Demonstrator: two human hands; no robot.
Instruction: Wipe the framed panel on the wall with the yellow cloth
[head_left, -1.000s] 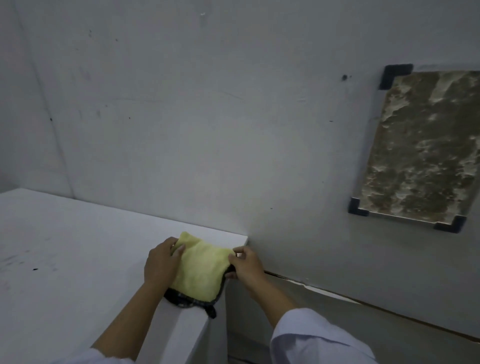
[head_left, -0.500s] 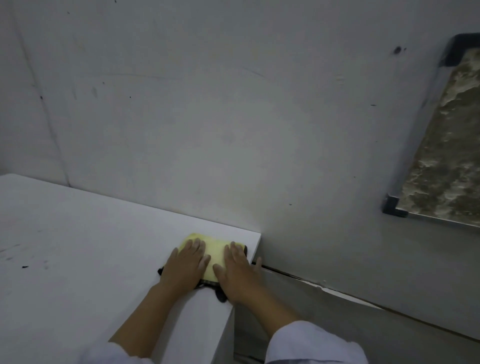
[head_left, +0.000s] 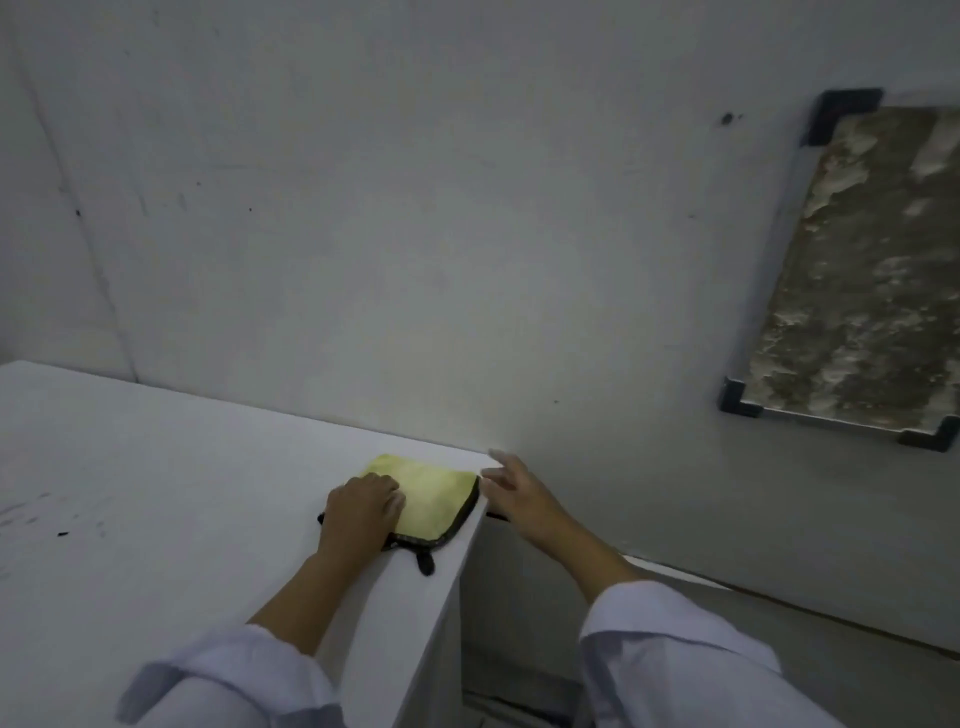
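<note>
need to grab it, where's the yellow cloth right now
In the head view the yellow cloth lies flat at the white table's far right corner by the wall, under the left hand.

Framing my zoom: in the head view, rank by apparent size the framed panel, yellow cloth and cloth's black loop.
1. framed panel, though cut off at the right edge
2. yellow cloth, partly under the left hand
3. black loop

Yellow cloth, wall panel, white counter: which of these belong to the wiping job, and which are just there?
Part of the job:
- yellow cloth, folded flat on the counter corner
- framed panel, blotchy, on the wall
- left hand, resting on the cloth
- right hand, open beside the cloth

Just there:
- white counter
- wall
</note>
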